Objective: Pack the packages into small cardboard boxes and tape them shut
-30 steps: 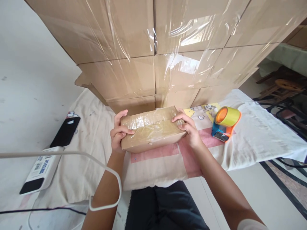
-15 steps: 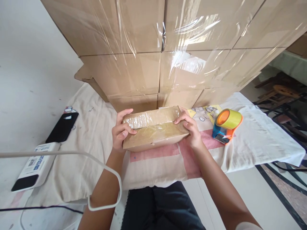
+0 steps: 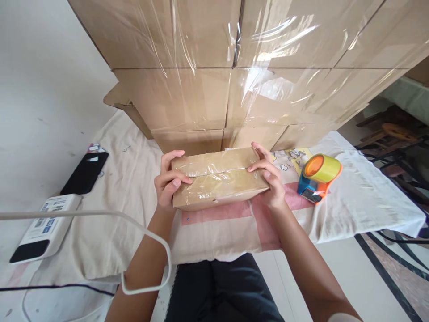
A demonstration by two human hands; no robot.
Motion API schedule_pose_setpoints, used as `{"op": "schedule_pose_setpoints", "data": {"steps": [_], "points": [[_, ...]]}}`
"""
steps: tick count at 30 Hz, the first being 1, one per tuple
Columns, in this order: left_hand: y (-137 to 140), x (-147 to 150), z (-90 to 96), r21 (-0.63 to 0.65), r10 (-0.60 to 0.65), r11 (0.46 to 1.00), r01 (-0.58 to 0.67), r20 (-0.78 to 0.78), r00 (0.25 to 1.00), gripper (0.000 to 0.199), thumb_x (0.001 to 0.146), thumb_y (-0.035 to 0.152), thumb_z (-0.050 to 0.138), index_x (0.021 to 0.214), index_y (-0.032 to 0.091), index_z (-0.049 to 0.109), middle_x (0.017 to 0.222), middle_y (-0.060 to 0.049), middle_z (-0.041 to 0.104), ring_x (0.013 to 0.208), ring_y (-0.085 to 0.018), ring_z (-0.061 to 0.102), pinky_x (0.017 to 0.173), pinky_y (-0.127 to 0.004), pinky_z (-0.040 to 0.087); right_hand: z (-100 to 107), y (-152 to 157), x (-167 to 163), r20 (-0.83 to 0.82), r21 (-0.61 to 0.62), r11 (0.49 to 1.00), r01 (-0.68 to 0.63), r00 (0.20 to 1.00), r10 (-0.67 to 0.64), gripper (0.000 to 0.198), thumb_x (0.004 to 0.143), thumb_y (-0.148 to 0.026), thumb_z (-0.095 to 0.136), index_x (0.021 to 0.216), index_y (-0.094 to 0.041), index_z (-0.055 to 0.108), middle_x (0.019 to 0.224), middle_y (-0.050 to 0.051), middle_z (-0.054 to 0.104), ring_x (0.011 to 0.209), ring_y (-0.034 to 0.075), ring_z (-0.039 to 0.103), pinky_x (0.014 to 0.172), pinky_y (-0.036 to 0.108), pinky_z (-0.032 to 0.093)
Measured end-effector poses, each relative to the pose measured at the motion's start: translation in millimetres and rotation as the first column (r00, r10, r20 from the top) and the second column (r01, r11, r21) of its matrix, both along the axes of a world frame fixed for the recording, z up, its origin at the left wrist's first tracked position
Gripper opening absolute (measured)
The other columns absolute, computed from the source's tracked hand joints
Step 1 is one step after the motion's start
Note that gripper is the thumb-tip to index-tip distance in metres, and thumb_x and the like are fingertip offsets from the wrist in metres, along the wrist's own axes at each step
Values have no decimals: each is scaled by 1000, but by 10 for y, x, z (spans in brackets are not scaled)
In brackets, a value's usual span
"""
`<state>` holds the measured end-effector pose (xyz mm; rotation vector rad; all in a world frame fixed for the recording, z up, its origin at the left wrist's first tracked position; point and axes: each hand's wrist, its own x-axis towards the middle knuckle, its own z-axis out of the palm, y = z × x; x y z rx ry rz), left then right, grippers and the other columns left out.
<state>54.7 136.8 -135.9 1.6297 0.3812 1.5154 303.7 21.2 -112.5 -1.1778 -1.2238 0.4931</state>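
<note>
A small cardboard box (image 3: 217, 185) with clear tape over its seam is between my two hands, above the front of the cloth-covered table. My left hand (image 3: 168, 181) grips the box's left end, with a finger on the taped top near the seam. At the opposite end, my right hand (image 3: 268, 176) closes round the corner, one finger lying on top by the seam. The seam runs lengthwise between the two flaps, and the flaps look nearly level. To the right of my right hand sits a tape dispenser (image 3: 317, 179), blue and orange, with a yellow roll.
A tall stack of cardboard boxes (image 3: 187, 98) wrapped in clear film stands behind. On the left lie a black phone (image 3: 85, 173) and a white label printer (image 3: 47, 226). A pale bent rod (image 3: 147, 230) crosses above my left forearm. Cloth (image 3: 114, 241) covers the table.
The far flap of the small box, raised and bulging before, now lies flatter against the near one. Both hands keep their hold at the ends; the right fingers have shifted slightly.
</note>
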Motion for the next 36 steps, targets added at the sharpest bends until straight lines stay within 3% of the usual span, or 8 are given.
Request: {"op": "schedule_pose_setpoints", "data": {"steps": [11, 17, 24, 31, 36], "points": [[-37, 13, 3, 12, 72, 997, -72, 9, 997, 24, 85, 47, 64, 77, 31, 79, 133, -3, 63, 119, -33, 56, 109, -55, 43, 54, -46, 6, 60, 24, 998, 66, 996, -67, 52, 87, -73, 43, 88, -34, 77, 154, -6, 45, 151, 42, 33, 123, 63, 26], [-26, 20, 29, 37, 124, 992, -125, 11, 992, 25, 83, 46, 66, 101, 32, 78, 126, -6, 63, 121, -32, 53, 114, -54, 38, 36, -45, 36, 4, 103, 995, -13, 1000, 13, 38, 91, -60, 50, 90, -36, 79, 152, -7, 47, 153, 40, 31, 125, 61, 23], [0, 48, -16, 103, 112, 988, -119, 72, 991, 30, 90, 48, 53, 87, 25, 72, 125, -7, 63, 117, -30, 54, 105, -50, 41, -84, 32, 111, 71, 248, 969, 18, 997, -36, 37, 92, -58, 53, 93, -34, 81, 148, -3, 55, 144, 38, 44, 121, 59, 32], [46, -16, -6, 125, 93, 988, -87, -42, 995, 18, 82, 43, 65, 85, 26, 68, 124, -5, 60, 113, -29, 53, 100, -48, 43, -93, 4, 126, 258, 186, 980, 68, 959, -116, 44, 97, -59, 47, 90, -29, 78, 151, -1, 51, 145, 38, 44, 115, 57, 40], [30, -36, 21, 117, 44, 993, -32, -103, 994, 22, 86, 41, 60, 75, 24, 67, 126, -5, 57, 108, -28, 52, 94, -48, 43, -70, -11, 122, 352, 241, 966, 90, 920, -174, 40, 100, -51, 47, 90, -29, 79, 149, 1, 53, 143, 36, 46, 114, 58, 39]]}}
